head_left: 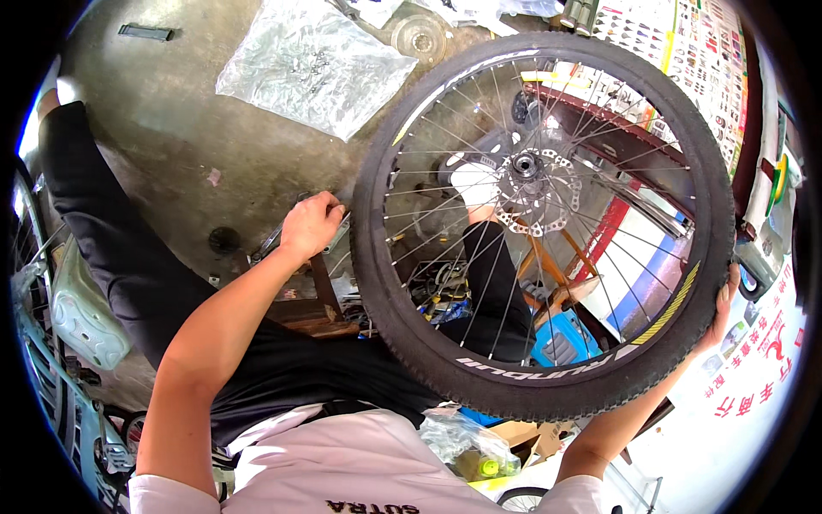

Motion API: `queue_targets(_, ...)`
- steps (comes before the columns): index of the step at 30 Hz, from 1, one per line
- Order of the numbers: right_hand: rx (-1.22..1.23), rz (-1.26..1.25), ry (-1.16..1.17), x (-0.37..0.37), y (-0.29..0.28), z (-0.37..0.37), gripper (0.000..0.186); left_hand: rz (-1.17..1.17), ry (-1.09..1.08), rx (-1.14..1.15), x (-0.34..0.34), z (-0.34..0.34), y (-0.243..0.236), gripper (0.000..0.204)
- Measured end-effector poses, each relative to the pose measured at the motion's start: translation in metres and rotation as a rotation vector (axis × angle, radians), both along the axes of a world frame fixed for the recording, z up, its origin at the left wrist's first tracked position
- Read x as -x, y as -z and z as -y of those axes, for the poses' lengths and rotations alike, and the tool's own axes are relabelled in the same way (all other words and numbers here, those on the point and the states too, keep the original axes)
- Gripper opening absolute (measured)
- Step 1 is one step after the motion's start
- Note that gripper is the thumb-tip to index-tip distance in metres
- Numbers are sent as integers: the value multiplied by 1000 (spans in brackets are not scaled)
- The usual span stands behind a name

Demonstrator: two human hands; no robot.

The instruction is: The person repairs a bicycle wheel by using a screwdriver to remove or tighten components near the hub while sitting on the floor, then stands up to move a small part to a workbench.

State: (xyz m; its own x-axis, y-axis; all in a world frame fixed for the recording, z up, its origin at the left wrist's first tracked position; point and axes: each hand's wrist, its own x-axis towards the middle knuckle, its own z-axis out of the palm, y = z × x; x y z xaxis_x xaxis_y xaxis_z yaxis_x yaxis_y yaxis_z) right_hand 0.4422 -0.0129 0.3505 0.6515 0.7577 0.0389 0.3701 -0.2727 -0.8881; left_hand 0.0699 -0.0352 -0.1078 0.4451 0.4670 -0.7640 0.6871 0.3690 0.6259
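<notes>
Occupying the right of the scene, the spoked bicycle wheel (pixel 526 165) comprises a black knobbed tyre (pixel 370 214), a black rim (pixel 591 366) with white and yellow markings, and a perforated silver rotor (pixel 572 182). Left hand (pixel 311 226): left of wheel, fingers curled, contents indeterminable. Right hand (pixel 724 307): partly closed, gripping the tyre's right side.

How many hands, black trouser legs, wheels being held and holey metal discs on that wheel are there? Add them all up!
Left hand and right hand: 2
Black trouser legs: 2
Held wheel: 1
Holey disc: 1
Total: 6
</notes>
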Motion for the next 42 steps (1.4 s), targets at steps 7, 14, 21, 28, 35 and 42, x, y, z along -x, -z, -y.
queue_targets(7,40,104,-93,-23,5,46,51,39,1,-25,-3,-2,-6,29)
queue_targets(14,29,-96,-102,-41,8,79,52,54,-13,-18,-9,-4,1,26)
queue_targets(21,32,-112,-163,-72,1,99,58,58,25,-17,-15,10,15,24)
queue_targets(28,73,-157,-186,-97,-17,99,63,119,-36,-21,-36,20,29,32)
queue_targets(35,138,722,-533,-108,-24,106,44,109,9,25,-47,29,35,40)
queue_targets(42,82,531,-39,-80,-15,91,56,117,28,11,-52,37,41,42)
